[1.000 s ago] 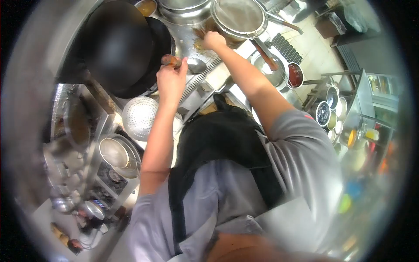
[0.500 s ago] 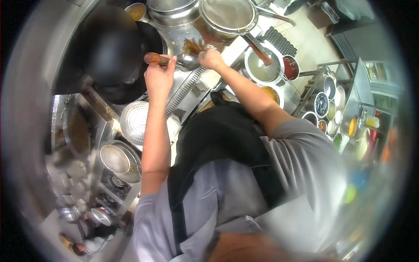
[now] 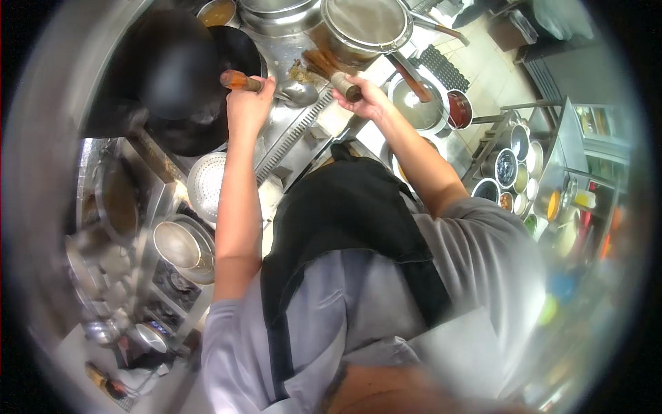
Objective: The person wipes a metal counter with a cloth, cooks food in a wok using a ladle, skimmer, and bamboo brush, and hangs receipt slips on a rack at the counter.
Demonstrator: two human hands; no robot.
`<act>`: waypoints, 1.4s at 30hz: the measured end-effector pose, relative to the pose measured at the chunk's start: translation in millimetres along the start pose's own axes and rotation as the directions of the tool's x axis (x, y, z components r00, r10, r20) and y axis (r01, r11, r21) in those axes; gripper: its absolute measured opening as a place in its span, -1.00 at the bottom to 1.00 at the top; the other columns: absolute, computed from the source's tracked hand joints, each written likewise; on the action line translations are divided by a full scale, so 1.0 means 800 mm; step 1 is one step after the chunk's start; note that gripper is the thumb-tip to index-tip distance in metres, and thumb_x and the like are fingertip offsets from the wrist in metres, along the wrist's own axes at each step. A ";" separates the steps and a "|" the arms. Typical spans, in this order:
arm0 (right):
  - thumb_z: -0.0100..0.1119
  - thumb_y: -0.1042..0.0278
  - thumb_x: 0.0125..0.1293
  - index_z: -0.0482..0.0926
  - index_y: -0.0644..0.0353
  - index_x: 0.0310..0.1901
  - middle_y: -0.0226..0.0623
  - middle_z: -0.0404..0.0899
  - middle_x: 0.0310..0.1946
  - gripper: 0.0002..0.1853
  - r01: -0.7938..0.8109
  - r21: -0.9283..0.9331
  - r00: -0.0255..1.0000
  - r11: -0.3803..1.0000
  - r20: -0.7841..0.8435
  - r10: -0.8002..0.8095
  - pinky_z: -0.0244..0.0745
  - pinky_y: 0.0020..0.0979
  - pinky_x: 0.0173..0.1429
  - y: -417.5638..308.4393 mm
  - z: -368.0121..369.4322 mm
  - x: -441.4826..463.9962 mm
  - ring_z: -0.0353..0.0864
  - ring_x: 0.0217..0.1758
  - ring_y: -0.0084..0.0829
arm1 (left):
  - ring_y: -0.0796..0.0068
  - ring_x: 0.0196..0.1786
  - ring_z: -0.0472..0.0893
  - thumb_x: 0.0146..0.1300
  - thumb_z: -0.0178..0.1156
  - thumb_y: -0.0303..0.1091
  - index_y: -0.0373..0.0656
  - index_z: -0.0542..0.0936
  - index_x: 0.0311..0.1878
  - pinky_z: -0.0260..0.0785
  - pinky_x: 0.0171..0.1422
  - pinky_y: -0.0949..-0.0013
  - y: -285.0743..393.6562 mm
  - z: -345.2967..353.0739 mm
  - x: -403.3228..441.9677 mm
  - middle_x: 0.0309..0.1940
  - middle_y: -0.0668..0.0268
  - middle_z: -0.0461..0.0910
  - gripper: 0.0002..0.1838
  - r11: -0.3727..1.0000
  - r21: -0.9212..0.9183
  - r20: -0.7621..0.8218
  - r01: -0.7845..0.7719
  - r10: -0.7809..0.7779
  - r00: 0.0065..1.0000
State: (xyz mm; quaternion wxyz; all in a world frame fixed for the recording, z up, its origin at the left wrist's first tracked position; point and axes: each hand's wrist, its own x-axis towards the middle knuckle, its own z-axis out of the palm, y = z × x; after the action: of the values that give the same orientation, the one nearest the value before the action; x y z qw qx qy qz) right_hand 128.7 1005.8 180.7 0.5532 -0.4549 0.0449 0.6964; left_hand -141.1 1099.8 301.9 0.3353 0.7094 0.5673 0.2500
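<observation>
The two hands are apart, each closed on a tool over the metal worktop (image 3: pixel 281 54). The left hand (image 3: pixel 249 107) is wrapped around the handle of a ladle (image 3: pixel 300 94); the wooden end of that handle sticks out on the far left of the fist, while the metal bowl comes out on the other side, in the space between the hands. Whether the bowl touches the metal beneath it, I cannot tell. The right hand (image 3: pixel 365 103) grips a brush (image 3: pixel 334 74) by its bound handle, whose butt end faces the wearer; its brown bristles fan away from the palm, up and to the left, beyond the ladle's bowl. Just beside the bristle tips lies a small heap of wet scraps (image 3: pixel 299 73). A black wok (image 3: pixel 241 52) stands to the left of the left hand, and a round sieve (image 3: pixel 365 22) sits past the brush, its handle reaching back near the right hand
</observation>
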 end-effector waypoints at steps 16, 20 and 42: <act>0.23 0.21 0.15 0.70 0.41 -0.03 0.13 0.73 -0.02 -0.55 -0.165 -0.964 0.895 -0.206 -0.059 -0.442 0.66 -0.22 0.19 0.014 0.077 0.012 0.78 0.06 -0.11 | 0.00 -0.32 0.75 0.28 0.35 -0.04 -0.28 0.70 -0.39 0.56 -0.14 0.13 0.016 0.014 0.000 -0.49 0.01 0.70 -0.59 0.958 0.176 -0.024 -0.227 0.234 0.972; 0.26 0.21 0.16 0.74 0.40 -0.21 0.04 0.77 -0.20 -0.64 -0.171 -0.980 0.941 0.102 -0.193 -0.278 0.74 -0.28 -0.23 0.019 0.105 0.038 0.83 -0.24 -0.24 | -0.09 -0.28 0.73 0.25 0.38 -0.07 -0.31 0.68 -0.40 0.55 -0.15 0.08 0.034 0.009 -0.014 -0.46 -0.07 0.69 -0.59 0.981 0.106 -0.017 -0.163 0.166 0.986; 0.22 0.14 0.24 0.67 0.07 0.19 -0.08 0.70 0.15 -0.51 -0.080 -0.930 0.875 -0.359 0.107 -0.472 0.60 -0.12 0.29 -0.045 0.151 0.151 0.69 0.24 -0.11 | 0.32 -0.51 0.77 0.32 0.35 -0.05 -0.38 0.70 -0.43 0.58 -0.28 0.29 0.013 0.029 -0.014 -0.62 0.09 0.69 -0.52 0.988 0.108 -0.130 -0.113 0.127 0.983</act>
State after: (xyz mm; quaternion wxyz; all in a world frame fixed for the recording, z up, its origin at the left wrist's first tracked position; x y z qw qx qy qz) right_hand 90.2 1176.4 184.2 0.0516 -0.8178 -0.5234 0.2335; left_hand -120.4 1082.9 295.2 0.2439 0.7396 0.5568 0.2888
